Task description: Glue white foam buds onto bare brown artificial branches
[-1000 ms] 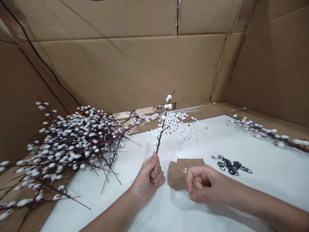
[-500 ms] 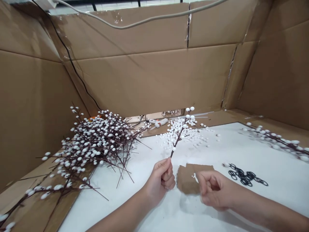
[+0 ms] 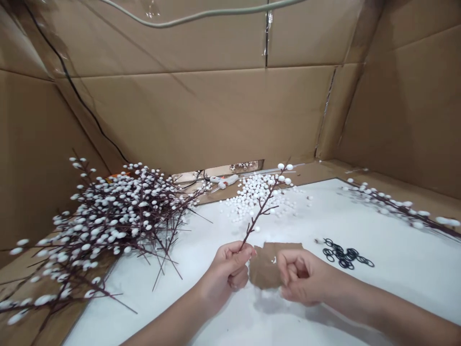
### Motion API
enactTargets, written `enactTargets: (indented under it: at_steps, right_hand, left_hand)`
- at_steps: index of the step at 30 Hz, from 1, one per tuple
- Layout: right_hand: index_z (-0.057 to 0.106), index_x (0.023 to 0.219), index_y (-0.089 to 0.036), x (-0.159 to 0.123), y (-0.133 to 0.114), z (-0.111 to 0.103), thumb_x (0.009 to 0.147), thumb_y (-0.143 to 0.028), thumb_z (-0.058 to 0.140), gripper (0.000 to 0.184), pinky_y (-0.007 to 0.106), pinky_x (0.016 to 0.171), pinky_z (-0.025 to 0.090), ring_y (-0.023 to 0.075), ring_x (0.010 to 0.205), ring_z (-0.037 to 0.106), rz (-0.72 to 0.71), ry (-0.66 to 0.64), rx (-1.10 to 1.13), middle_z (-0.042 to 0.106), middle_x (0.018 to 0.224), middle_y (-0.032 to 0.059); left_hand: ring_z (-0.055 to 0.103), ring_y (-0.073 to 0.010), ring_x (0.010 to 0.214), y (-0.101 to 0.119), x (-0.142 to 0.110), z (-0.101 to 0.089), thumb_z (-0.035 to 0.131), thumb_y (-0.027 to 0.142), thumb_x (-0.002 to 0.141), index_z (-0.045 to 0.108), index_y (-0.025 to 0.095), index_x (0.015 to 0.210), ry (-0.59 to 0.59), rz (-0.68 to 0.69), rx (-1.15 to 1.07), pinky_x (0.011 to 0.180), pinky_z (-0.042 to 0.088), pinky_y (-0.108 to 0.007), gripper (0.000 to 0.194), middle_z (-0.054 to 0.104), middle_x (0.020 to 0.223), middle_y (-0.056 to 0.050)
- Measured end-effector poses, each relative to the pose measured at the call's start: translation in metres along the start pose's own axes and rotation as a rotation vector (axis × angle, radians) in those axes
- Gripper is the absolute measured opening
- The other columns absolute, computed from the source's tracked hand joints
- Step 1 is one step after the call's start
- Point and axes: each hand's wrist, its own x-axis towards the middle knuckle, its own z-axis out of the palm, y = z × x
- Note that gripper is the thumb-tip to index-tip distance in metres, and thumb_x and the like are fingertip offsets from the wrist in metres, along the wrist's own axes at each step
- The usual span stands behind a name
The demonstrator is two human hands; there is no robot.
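My left hand (image 3: 230, 269) is closed around the bottom of a brown artificial berry branch (image 3: 260, 211). The branch leans up and to the right, with white berries near its tip, one lower down and several bare side twigs. My right hand (image 3: 302, 278) is closed in a pinch just over the right edge of a small cardboard piece (image 3: 264, 271). White smears show on that cardboard beside the fingertips. Anything between those fingertips is too small or hidden to make out. Behind the branch lies a scatter of loose white berries (image 3: 248, 194).
A large heap of berry branches (image 3: 122, 211) fills the left side. Black rings (image 3: 345, 255) lie at right, with another berry branch (image 3: 403, 207) beyond. A white glue gun (image 3: 224, 180) sits at the back. Cardboard walls (image 3: 201, 115) enclose the white board (image 3: 360, 211).
The whole view has shifted, so things appear further left. The branch in my left hand has turned and shows more bare side twigs. My right hand stays pinched near the cardboard piece.
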Motion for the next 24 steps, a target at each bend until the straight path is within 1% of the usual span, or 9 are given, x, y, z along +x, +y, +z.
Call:
enactTargets:
  at_steps: [4, 7, 10, 15, 21, 24]
  right_hand:
    - [0.052, 0.063, -0.015, 0.0002, -0.0006, -0.0025, 0.06, -0.029, 0.077, 0.029, 0.018, 0.037, 0.018, 0.0009, 0.035, 0.025, -0.004, -0.008, 0.007, 0.038, 0.041, -0.012]
    - [0.056, 0.065, -0.014, 0.0008, 0.001, -0.0039, 0.061, -0.027, 0.076, 0.024, 0.018, 0.038, 0.018, 0.001, 0.035, 0.025, -0.002, -0.001, -0.009, 0.036, 0.04, -0.0123]
    - [0.059, 0.067, -0.014, 0.0018, 0.0024, -0.0041, 0.062, -0.025, 0.075, 0.021, 0.018, 0.038, 0.018, 0.0011, 0.035, 0.025, -0.009, 0.003, -0.026, 0.035, 0.039, -0.0128]
    - [0.055, 0.064, -0.015, 0.003, 0.001, -0.0037, 0.061, -0.026, 0.075, 0.023, 0.017, 0.036, 0.019, 0.0014, 0.034, 0.025, -0.012, 0.006, -0.018, 0.036, 0.038, -0.0126]
    - [0.052, 0.066, -0.016, 0.0039, 0.0037, -0.006, 0.063, -0.029, 0.074, 0.026, 0.017, 0.035, 0.018, 0.0017, 0.033, 0.022, -0.034, 0.009, 0.008, 0.036, 0.04, -0.0129]
    - [0.05, 0.067, -0.017, 0.0061, 0.0077, -0.0073, 0.065, -0.03, 0.072, 0.025, 0.017, 0.036, 0.017, 0.0019, 0.034, 0.023, -0.064, 0.017, -0.04, 0.035, 0.04, -0.013]
  left_hand:
    - [0.01, -0.002, 0.034, 0.0011, 0.0017, 0.0011, 0.071, 0.037, 0.065, 0.054, 0.016, 0.067, 0.042, -0.017, 0.005, 0.037, 0.009, -0.019, 0.027, 0.019, 0.035, 0.014]
    - [0.009, -0.0018, 0.034, 0.0014, 0.002, 0.0017, 0.072, 0.035, 0.065, 0.049, 0.017, 0.064, 0.067, -0.026, 0.011, 0.037, 0.009, -0.019, 0.029, 0.02, 0.035, 0.015]
    - [0.009, -0.0018, 0.034, 0.0011, 0.0022, 0.0012, 0.072, 0.032, 0.066, 0.048, 0.019, 0.067, 0.049, -0.029, 0.029, 0.038, 0.009, -0.019, 0.027, 0.02, 0.036, 0.015]
    - [0.009, -0.0014, 0.034, -0.0008, 0.0031, -0.0013, 0.071, 0.031, 0.068, 0.048, 0.018, 0.071, -0.024, -0.041, 0.055, 0.038, 0.01, -0.019, 0.026, 0.021, 0.036, 0.015]
    - [0.008, -0.0016, 0.035, 0.0014, 0.0012, 0.001, 0.069, 0.033, 0.069, 0.048, 0.019, 0.071, -0.018, -0.044, 0.042, 0.038, 0.01, -0.019, 0.025, 0.02, 0.036, 0.015]
    - [0.009, -0.0017, 0.035, 0.0018, 0.001, 0.0018, 0.07, 0.033, 0.068, 0.049, 0.019, 0.071, -0.015, -0.048, 0.048, 0.039, 0.009, -0.019, 0.025, 0.021, 0.037, 0.015]
